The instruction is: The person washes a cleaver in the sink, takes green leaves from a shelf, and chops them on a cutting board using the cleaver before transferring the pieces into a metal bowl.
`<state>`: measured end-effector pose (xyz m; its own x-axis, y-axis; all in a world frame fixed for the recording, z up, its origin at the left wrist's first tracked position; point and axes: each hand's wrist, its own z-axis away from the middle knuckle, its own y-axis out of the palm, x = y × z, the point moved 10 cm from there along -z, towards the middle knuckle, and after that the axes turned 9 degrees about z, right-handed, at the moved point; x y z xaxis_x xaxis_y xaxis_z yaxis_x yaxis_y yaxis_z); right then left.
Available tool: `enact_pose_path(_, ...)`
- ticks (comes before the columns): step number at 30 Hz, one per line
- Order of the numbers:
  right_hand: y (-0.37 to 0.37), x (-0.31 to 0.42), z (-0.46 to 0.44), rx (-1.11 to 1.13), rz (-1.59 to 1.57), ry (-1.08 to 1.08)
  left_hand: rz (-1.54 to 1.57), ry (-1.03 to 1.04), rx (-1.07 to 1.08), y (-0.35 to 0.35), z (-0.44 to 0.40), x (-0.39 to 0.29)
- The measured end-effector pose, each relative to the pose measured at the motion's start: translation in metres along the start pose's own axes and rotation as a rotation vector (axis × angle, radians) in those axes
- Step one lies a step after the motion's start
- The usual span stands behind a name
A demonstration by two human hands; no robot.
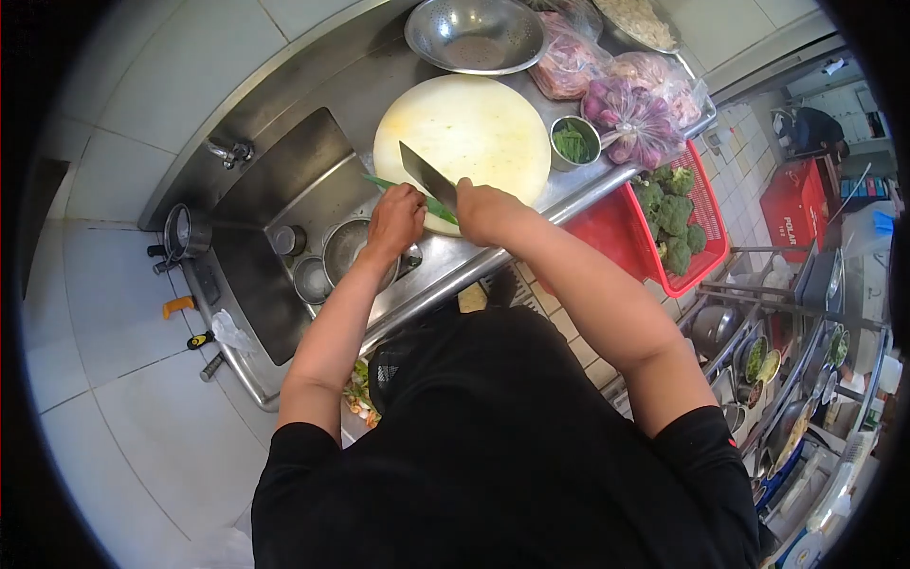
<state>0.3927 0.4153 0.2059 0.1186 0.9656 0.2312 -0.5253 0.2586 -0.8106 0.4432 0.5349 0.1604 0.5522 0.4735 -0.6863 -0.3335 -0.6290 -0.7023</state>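
My right hand is wrapped round the handle of a wide-bladed kitchen knife, its blade slanting over the round white cutting board. Closed on a long, narrow green leaf is my left hand, at the board's near-left edge. One tip of the leaf sticks out to the left of these fingers, and the other end lies by the blade. Whether the blade touches the leaf, I cannot tell. Right of the board stands a metal cup of cut greens.
A metal colander sits behind the board, with bagged purple onions and bagged meat nearby. Broccoli fills part of a red basket at right. The sink at left holds metal pots.
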Motion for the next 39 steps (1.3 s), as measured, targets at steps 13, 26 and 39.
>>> enact_pose_path(13, 0.045, -0.036, 0.017, -0.128, -0.079, 0.022, 0.020, 0.021, 0.071, 0.013, 0.001, -0.005)
enact_pose_path(26, 0.084, -0.058, 0.078, -0.127, -0.001, 0.024, -0.007, -0.013, 0.043, 0.011, 0.003, -0.002)
enact_pose_path(39, 0.018, 0.000, 0.008, -0.096, -0.045, -0.052, -0.081, -0.044, -0.017, 0.005, 0.003, 0.004)
